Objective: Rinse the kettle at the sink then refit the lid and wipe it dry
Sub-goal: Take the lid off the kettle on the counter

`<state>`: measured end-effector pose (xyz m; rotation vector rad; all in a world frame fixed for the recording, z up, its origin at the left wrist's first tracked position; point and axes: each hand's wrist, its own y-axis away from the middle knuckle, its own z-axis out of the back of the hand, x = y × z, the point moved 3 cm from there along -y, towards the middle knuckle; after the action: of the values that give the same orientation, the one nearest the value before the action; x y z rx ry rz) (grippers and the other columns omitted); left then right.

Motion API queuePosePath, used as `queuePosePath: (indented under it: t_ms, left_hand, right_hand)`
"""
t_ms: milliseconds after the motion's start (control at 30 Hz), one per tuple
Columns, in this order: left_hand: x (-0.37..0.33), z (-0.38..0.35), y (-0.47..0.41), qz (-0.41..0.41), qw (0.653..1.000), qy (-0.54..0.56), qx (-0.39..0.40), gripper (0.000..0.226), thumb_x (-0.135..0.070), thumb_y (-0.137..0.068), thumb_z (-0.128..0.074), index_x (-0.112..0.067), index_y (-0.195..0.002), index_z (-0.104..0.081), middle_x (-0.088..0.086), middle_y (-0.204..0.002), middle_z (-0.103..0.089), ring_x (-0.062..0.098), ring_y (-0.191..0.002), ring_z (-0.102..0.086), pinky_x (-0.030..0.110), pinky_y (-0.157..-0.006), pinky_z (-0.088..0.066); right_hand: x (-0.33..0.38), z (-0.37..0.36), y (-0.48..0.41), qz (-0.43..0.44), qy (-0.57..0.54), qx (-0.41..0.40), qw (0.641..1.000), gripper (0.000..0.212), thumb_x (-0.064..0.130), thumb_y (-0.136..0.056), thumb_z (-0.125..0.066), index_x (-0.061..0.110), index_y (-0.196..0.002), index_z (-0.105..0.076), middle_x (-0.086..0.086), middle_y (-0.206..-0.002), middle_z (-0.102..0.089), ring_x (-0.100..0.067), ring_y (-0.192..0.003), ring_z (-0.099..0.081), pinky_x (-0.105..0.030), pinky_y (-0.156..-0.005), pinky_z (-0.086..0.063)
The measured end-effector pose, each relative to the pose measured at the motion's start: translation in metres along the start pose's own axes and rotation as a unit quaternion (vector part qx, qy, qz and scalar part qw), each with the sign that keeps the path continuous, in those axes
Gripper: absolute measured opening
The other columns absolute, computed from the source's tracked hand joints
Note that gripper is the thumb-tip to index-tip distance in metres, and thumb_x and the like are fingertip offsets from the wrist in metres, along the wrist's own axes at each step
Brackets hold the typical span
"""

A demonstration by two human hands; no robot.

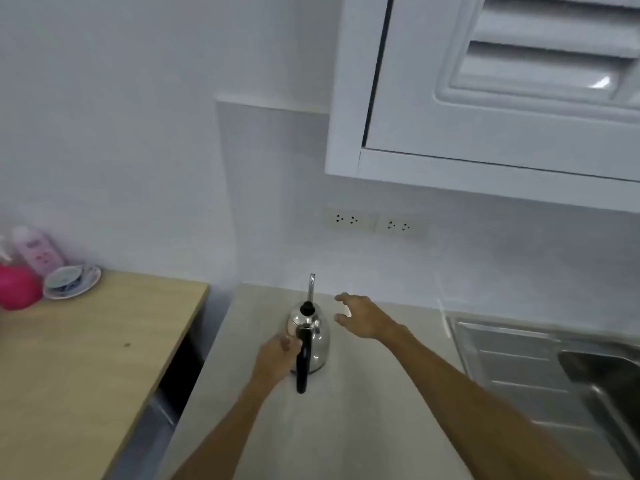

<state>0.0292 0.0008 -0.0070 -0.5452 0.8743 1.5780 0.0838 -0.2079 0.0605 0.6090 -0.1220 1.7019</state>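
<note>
A small shiny steel kettle (317,337) stands upright on the pale counter (363,410), with a thin spout pointing away from me and a black handle toward me. Its lid with a black knob (307,308) sits on top. My left hand (275,356) rests against the kettle's left side beside the handle; whether it grips is unclear. My right hand (360,317) hovers just right of the kettle, fingers spread, holding nothing.
A steel sink (602,382) with a ribbed drainboard lies at the right. A wooden table (86,358) at the left carries a saucer with a cup (71,280), a pink bottle (38,252) and a magenta object (17,285). A white cabinet (485,98) hangs overhead.
</note>
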Motion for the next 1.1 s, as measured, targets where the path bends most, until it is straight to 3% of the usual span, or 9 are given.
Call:
queuePosePath:
  t_ms: [133,300,400,533,667,867,1000,1100]
  left_hand:
    - [0.009,-0.032,-0.008,0.065,0.995,0.068,0.007,0.042,-0.041,-0.099,-0.054,-0.015,-0.066,-0.056,-0.001,-0.066,-0.061,0.024,-0.073,-0.063,0.019,-0.057,-0.041]
    - [0.021,-0.052,-0.012,0.133,0.971,0.196,-0.031,0.056,-0.052,-0.097,-0.052,-0.009,-0.062,-0.056,0.003,-0.062,-0.06,0.019,-0.06,-0.058,0.028,-0.06,-0.045]
    - [0.022,-0.066,-0.013,0.138,0.951,0.277,-0.015,0.063,-0.051,-0.101,-0.046,-0.007,-0.061,-0.067,0.008,-0.061,-0.069,0.02,-0.06,-0.066,0.028,-0.065,-0.052]
    - [0.019,-0.073,-0.016,0.129,0.933,0.333,-0.037,0.064,-0.043,-0.104,-0.043,-0.008,-0.052,-0.056,0.012,-0.05,-0.053,0.022,-0.049,-0.05,0.03,-0.052,-0.041]
    - [0.026,-0.077,-0.021,0.15,0.928,0.326,-0.101,0.06,-0.045,-0.099,-0.052,-0.017,-0.048,-0.044,0.004,-0.048,-0.042,0.02,-0.049,-0.039,0.032,-0.053,-0.032]
    - [0.027,-0.091,-0.012,0.104,0.945,0.301,-0.076,0.056,-0.064,-0.076,-0.053,-0.023,-0.043,-0.034,0.001,-0.047,-0.035,0.018,-0.05,-0.034,0.035,-0.053,-0.028]
    - [0.01,-0.109,0.011,0.064,0.96,0.272,-0.009,0.056,-0.049,-0.086,-0.057,-0.021,-0.042,-0.035,-0.001,-0.044,-0.036,0.018,-0.046,-0.034,0.033,-0.053,-0.03]
    - [-0.004,-0.122,0.028,0.031,0.969,0.245,0.032,0.054,-0.029,-0.095,-0.06,-0.017,-0.046,-0.042,0.001,-0.044,-0.041,0.017,-0.046,-0.038,0.03,-0.051,-0.032]
  right_hand:
    - [0.011,-0.016,-0.021,-0.022,-0.015,0.045,0.999,0.064,0.036,-0.097,-0.055,0.016,-0.152,-0.03,-0.016,-0.152,-0.042,-0.03,-0.142,-0.039,-0.042,-0.113,-0.037]
    - [0.023,-0.031,-0.052,-0.013,-0.055,0.075,0.996,0.074,0.034,-0.091,-0.068,0.014,-0.151,-0.03,-0.014,-0.148,-0.048,-0.03,-0.131,-0.051,-0.036,-0.105,-0.041]
    - [0.024,-0.042,-0.065,-0.019,-0.089,0.096,0.991,0.091,0.044,-0.081,-0.076,0.018,-0.154,-0.028,-0.008,-0.156,-0.04,-0.027,-0.142,-0.041,-0.037,-0.114,-0.036]
    - [0.022,-0.054,-0.075,-0.022,-0.117,0.097,0.988,0.095,0.041,-0.075,-0.083,0.019,-0.152,-0.031,-0.007,-0.152,-0.043,-0.024,-0.138,-0.043,-0.034,-0.111,-0.039]
    - [0.023,-0.056,-0.072,-0.03,-0.123,0.05,0.991,0.087,0.044,-0.07,-0.083,0.019,-0.143,-0.041,-0.008,-0.138,-0.053,-0.026,-0.126,-0.053,-0.037,-0.103,-0.047]
    - [-0.001,-0.047,-0.025,-0.058,-0.077,-0.037,0.995,0.081,0.064,-0.065,-0.074,0.022,-0.131,-0.051,-0.003,-0.127,-0.062,-0.026,-0.112,-0.061,-0.039,-0.09,-0.052]
    - [-0.038,-0.047,0.029,-0.084,-0.066,-0.122,0.987,0.078,0.073,-0.066,-0.069,0.02,-0.121,-0.054,-0.005,-0.117,-0.064,-0.026,-0.106,-0.061,-0.04,-0.085,-0.055]
    - [-0.064,-0.052,0.071,-0.109,-0.076,-0.175,0.975,0.075,0.076,-0.067,-0.068,0.017,-0.111,-0.054,-0.002,-0.109,-0.06,-0.021,-0.099,-0.057,-0.033,-0.08,-0.051]
